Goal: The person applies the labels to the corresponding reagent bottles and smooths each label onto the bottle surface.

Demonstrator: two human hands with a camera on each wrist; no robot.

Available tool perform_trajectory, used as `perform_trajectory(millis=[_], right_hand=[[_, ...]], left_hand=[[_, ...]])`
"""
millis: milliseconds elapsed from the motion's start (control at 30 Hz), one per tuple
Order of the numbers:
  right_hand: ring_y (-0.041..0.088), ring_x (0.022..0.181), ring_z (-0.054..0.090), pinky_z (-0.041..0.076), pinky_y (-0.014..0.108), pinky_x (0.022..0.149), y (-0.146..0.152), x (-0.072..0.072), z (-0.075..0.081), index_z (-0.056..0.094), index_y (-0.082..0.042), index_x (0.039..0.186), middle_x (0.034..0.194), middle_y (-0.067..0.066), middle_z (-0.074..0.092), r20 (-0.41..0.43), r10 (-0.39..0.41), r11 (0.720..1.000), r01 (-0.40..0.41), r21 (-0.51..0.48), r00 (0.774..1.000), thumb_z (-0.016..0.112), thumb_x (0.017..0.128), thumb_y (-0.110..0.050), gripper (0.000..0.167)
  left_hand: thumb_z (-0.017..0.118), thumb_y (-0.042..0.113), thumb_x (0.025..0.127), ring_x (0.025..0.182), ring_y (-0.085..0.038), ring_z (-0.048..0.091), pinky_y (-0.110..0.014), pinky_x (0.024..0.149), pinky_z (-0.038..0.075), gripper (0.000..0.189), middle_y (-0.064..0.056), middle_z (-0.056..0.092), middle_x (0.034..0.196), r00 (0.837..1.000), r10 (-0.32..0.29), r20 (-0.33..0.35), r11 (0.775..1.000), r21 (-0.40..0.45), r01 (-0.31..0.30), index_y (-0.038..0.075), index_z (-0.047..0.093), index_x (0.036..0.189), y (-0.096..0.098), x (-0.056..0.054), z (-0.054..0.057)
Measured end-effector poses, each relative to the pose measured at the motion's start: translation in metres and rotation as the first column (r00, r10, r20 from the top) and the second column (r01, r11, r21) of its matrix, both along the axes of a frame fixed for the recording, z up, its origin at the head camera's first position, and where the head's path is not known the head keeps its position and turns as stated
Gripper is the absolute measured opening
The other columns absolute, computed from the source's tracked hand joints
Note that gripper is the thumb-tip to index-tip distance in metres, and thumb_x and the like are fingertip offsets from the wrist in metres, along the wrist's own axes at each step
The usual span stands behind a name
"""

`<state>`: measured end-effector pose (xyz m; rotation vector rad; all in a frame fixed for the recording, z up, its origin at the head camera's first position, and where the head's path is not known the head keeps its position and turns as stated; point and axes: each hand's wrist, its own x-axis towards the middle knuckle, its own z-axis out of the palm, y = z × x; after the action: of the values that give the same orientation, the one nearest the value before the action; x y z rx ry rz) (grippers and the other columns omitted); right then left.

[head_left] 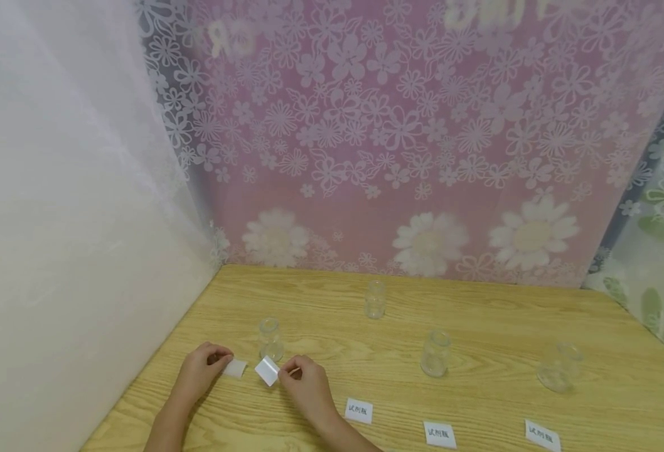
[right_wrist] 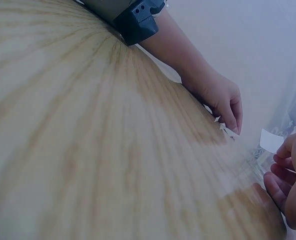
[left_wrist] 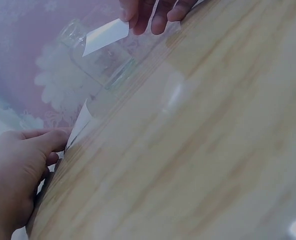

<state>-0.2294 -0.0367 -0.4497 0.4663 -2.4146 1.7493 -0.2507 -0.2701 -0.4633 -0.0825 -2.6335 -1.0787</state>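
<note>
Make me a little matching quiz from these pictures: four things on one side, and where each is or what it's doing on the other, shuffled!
Things:
1. Left hand
2. Backmost jar
3. Right hand
4. Rightmost lettered paper

Places or states:
A. Pinches the shiny white piece
B. In front of the rightmost jar
C. Nearest the flowered pink backdrop
D. Pinches the leftmost white piece

Pairs: 1-D, 2-C, 3-A, 4-B

4 jars (head_left: 435, 356) behind 3 labels (head_left: 439, 434)
</note>
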Motion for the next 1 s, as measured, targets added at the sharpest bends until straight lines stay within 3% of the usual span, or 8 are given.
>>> perform_trajectory(millis=[300, 433, 600, 733, 833, 1000], right_hand=[[0.006, 0.060, 0.051, 0.043, 0.021, 0.050, -0.001, -0.001, 0.001, 0.063, -0.009, 0.075, 0.072, -0.006, 0.056, 0.005, -0.007, 1.000, 0.007, 0.005, 1.000, 0.066, 0.081, -0.008, 0.007], [0.006, 0.060, 0.051, 0.043, 0.021, 0.050, -0.001, 0.000, 0.000, 0.063, -0.009, 0.076, 0.073, -0.007, 0.056, 0.015, -0.006, 1.000, 0.006, 0.001, 1.000, 0.066, 0.081, -0.009, 0.006], [0.005, 0.060, 0.051, 0.042, 0.020, 0.050, 0.000, 0.001, 0.000, 0.063, -0.009, 0.076, 0.072, -0.007, 0.056, 0.017, -0.013, 1.000, 0.013, -0.006, 1.000, 0.066, 0.081, -0.009, 0.006], [0.005, 0.060, 0.051, 0.043, 0.020, 0.050, 0.000, 0.002, -0.001, 0.063, -0.009, 0.075, 0.072, -0.006, 0.056, 0.017, -0.014, 1.000, 0.015, -0.016, 1.000, 0.066, 0.080, -0.008, 0.006], [0.006, 0.060, 0.051, 0.043, 0.021, 0.050, -0.001, 0.000, -0.001, 0.063, -0.009, 0.075, 0.072, -0.006, 0.056, 0.016, -0.019, 1.000, 0.019, -0.012, 1.000, 0.064, 0.080, -0.007, 0.005], [0.005, 0.060, 0.052, 0.044, 0.020, 0.050, -0.001, -0.002, -0.001, 0.063, -0.009, 0.074, 0.072, -0.007, 0.056, 0.018, -0.029, 1.000, 0.029, -0.002, 0.999, 0.062, 0.079, -0.007, 0.005]], left_hand=[[0.066, 0.010, 0.085, 0.076, -0.015, 0.052, -0.025, 0.065, 0.046, 0.008, 0.000, 0.059, 0.084, 1.000, 0.015, 0.000, 0.999, 0.043, -0.015, 0.004, 0.069, 0.090, 0.001, 0.001, 0.006], [0.067, 0.010, 0.084, 0.074, -0.013, 0.052, -0.024, 0.064, 0.046, 0.007, 0.001, 0.058, 0.080, 0.995, 0.009, -0.095, 0.998, 0.063, -0.003, 0.005, 0.069, 0.089, 0.004, 0.002, 0.006], [0.069, 0.009, 0.082, 0.070, -0.007, 0.050, -0.021, 0.058, 0.044, 0.003, 0.007, 0.057, 0.077, 0.963, -0.017, -0.271, 0.992, 0.114, 0.050, 0.009, 0.069, 0.085, 0.017, 0.008, 0.011], [0.071, 0.002, 0.078, 0.066, -0.007, 0.050, -0.021, 0.055, 0.043, 0.011, 0.009, 0.059, 0.075, 0.919, -0.114, -0.378, 0.979, 0.113, 0.169, 0.012, 0.068, 0.082, 0.032, 0.017, 0.018], [0.073, 0.001, 0.076, 0.065, -0.009, 0.050, -0.022, 0.055, 0.042, 0.015, 0.011, 0.060, 0.075, 0.903, -0.195, -0.382, 0.964, 0.095, 0.249, 0.015, 0.069, 0.079, 0.041, 0.020, 0.021], [0.074, 0.011, 0.078, 0.068, -0.010, 0.051, -0.023, 0.057, 0.042, 0.009, 0.012, 0.061, 0.081, 0.923, -0.286, -0.259, 0.945, 0.085, 0.317, 0.018, 0.071, 0.082, 0.049, 0.023, 0.024]])
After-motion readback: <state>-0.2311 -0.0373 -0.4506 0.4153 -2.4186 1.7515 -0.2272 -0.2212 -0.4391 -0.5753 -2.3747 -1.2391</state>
